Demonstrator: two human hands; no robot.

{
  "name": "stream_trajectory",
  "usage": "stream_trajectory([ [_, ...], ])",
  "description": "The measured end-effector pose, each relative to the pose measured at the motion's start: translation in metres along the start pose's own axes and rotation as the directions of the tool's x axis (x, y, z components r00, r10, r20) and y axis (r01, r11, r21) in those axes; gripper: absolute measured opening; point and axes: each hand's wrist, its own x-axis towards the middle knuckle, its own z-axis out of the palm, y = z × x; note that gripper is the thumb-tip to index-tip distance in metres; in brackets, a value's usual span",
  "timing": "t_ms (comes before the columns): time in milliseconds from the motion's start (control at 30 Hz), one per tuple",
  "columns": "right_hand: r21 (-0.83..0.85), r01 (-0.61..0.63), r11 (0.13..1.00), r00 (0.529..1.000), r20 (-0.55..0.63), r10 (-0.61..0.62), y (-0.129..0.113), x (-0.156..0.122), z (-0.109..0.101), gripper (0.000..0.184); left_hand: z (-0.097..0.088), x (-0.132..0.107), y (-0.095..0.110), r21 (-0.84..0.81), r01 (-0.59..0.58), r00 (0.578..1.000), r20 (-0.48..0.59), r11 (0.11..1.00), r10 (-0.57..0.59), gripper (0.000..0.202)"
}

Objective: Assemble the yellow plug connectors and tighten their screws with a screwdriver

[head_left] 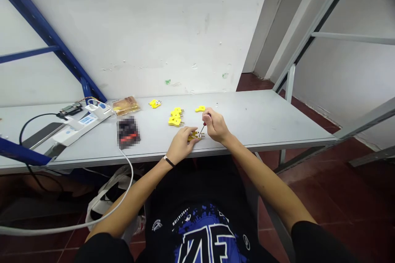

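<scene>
My left hand rests on the grey table and pinches a small yellow connector against its top near the front edge. My right hand is closed round a small screwdriver with a red handle, its tip down on that connector. Behind the hands lie more yellow connectors: a pair together, one at the back left and one at the back right.
On the table's left are a white power strip with cables, a small circuit board, a clear packet of brownish parts and a blurred dark object. A white cable hangs off the front edge. Blue shelving frame stands left, grey frame right.
</scene>
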Motion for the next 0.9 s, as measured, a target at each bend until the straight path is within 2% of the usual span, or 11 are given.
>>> stream_trajectory([
  [300,-0.016,0.074,0.997,0.996,0.043,-0.073,-0.006,0.002,0.000,0.038,0.000,0.000,-0.001,0.002,0.007,1.000,-0.002,1.000,-0.007,0.032],
  [533,-0.082,0.067,0.994,0.996,-0.046,-0.071,-0.006,-0.003,0.013,0.034,0.000,0.000,0.000,0.011,0.007,1.000,0.007,1.000,-0.007,0.026],
  [667,-0.125,0.048,0.991,0.993,-0.098,-0.061,-0.002,-0.003,0.011,0.035,0.000,0.000,0.000,0.012,0.001,1.000,-0.002,1.000,-0.001,0.030],
  [767,-0.077,0.091,0.993,0.996,-0.010,-0.092,-0.004,0.001,-0.001,0.039,0.000,-0.001,0.000,0.013,0.015,1.000,-0.007,1.000,-0.015,0.031],
  [833,0.046,0.085,0.995,0.990,0.106,-0.089,-0.006,0.004,-0.010,0.040,0.000,-0.001,0.000,0.014,0.017,1.000,-0.006,1.000,-0.017,0.031],
  [900,0.163,0.033,0.986,0.985,0.164,-0.060,-0.008,0.007,-0.016,0.036,0.000,-0.001,0.000,0.014,0.014,1.000,-0.011,1.000,-0.014,0.031],
])
